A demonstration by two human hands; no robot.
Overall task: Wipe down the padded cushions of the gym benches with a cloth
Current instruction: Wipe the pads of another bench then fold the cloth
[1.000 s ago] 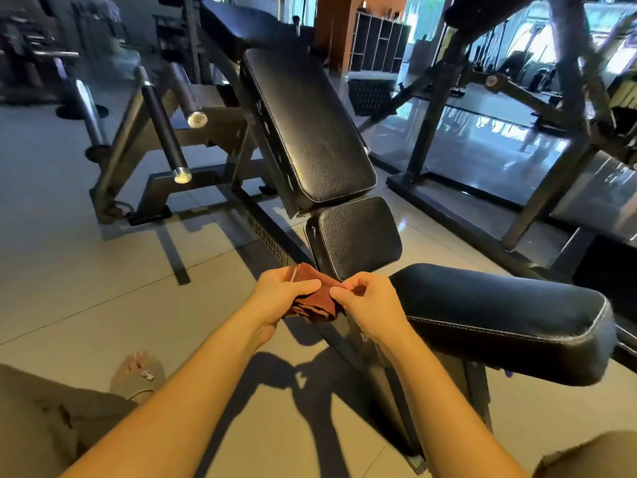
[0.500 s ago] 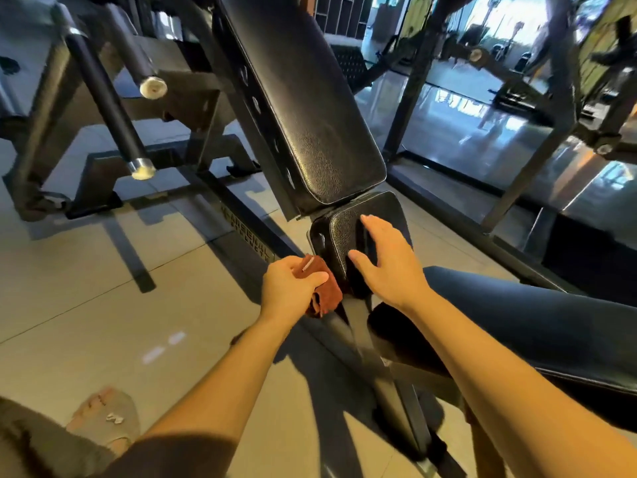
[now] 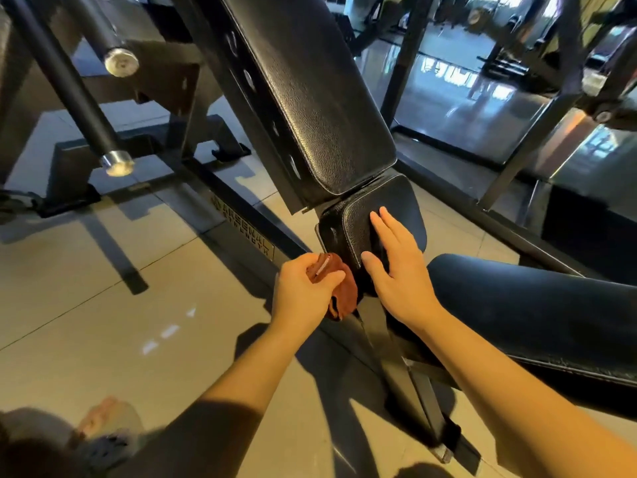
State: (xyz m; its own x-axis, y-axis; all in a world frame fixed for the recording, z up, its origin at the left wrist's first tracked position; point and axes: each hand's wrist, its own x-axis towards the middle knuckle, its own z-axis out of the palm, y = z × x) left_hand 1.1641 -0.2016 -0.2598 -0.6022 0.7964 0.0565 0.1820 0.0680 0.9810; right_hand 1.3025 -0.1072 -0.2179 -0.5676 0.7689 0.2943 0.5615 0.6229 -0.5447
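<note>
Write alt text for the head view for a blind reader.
A person's right hand lies flat on a small black seat pad while the left hand grips a reddish-brown cloth beside it. An inclined back pad rises behind.

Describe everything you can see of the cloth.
The cloth is a small reddish-brown rag of soft-looking fabric, bunched up, with a pale strip like a tag on top. The left hand grips it; a loose end hangs below the hand. It sits by the near left corner of the small seat pad; contact with the pad is unclear.
</note>
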